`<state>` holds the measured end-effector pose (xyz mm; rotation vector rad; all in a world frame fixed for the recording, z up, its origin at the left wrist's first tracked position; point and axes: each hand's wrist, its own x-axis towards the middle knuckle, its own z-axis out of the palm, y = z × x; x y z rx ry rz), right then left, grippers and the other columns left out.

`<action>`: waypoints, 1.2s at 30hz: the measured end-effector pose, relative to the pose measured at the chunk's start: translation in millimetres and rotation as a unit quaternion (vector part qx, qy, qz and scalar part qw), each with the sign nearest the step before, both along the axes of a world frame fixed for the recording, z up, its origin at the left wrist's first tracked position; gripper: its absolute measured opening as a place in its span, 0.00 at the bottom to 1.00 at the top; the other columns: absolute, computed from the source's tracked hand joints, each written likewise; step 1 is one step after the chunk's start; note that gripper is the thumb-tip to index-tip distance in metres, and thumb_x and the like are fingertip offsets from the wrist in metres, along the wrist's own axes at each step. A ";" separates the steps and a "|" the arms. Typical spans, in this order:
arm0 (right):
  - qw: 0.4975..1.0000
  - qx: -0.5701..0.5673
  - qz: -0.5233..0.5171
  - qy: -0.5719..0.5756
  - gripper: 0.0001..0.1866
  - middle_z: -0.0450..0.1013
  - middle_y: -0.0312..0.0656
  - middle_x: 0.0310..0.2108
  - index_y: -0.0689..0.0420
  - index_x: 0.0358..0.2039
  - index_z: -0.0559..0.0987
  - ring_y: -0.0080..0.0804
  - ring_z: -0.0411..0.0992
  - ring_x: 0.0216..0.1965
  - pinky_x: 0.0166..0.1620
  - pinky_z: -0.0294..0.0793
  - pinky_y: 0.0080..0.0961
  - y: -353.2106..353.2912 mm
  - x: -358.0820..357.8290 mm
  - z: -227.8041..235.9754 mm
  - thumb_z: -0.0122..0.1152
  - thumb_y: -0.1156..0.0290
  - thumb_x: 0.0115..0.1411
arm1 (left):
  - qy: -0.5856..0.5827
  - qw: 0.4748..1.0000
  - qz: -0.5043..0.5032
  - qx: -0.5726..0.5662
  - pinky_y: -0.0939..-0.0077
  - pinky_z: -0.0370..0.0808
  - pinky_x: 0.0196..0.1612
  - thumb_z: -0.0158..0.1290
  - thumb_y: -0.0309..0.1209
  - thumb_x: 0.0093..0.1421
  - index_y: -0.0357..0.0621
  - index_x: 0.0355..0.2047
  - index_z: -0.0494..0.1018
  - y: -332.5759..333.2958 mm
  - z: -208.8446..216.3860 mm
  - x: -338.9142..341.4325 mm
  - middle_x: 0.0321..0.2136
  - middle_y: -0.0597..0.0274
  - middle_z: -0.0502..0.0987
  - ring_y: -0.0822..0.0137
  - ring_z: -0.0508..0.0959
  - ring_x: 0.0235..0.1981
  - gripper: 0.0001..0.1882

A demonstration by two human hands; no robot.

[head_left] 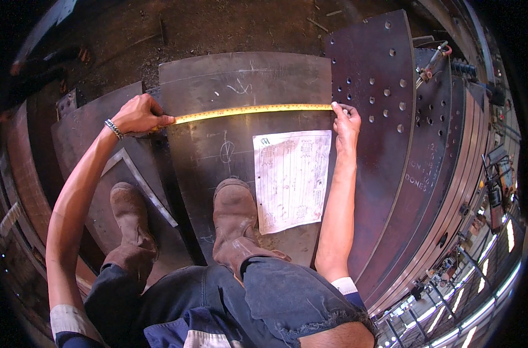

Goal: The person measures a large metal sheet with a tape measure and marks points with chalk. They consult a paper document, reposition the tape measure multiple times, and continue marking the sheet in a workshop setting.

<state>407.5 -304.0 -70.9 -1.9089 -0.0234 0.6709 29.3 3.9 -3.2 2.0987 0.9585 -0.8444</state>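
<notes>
A yellow tape measure [249, 110] is stretched across a dark steel plate [203, 145] from its left edge to its right edge. At the left end, my left hand [141, 116] pinches the tape with thumb and fingers. My right hand [347, 123] grips the other end by the plate's right edge. Chalk marks, among them a circle with lines through it, show on the plate. Below the tape, next to my right forearm, lies a printed drawing sheet [293, 181] with smudges on it.
My boots [234, 211] stand on the plates. A metal square [145, 188] lies by the left boot. To the right is a plate with punched holes [377, 87], with more plates beyond it. A clamp-like tool [433, 64] sits at the upper right.
</notes>
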 end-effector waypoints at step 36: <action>0.957 -0.168 -0.087 -0.218 0.16 0.77 0.43 0.21 0.59 0.30 0.77 0.35 0.77 0.24 0.31 0.74 0.33 -15.2 -5.8 12.7 0.66 0.58 0.58 | -0.125 0.992 -0.032 0.009 0.70 0.76 0.29 0.64 0.44 0.50 0.37 0.23 0.83 2.5 -15.4 -7.3 0.16 0.55 0.80 0.66 0.81 0.19 0.19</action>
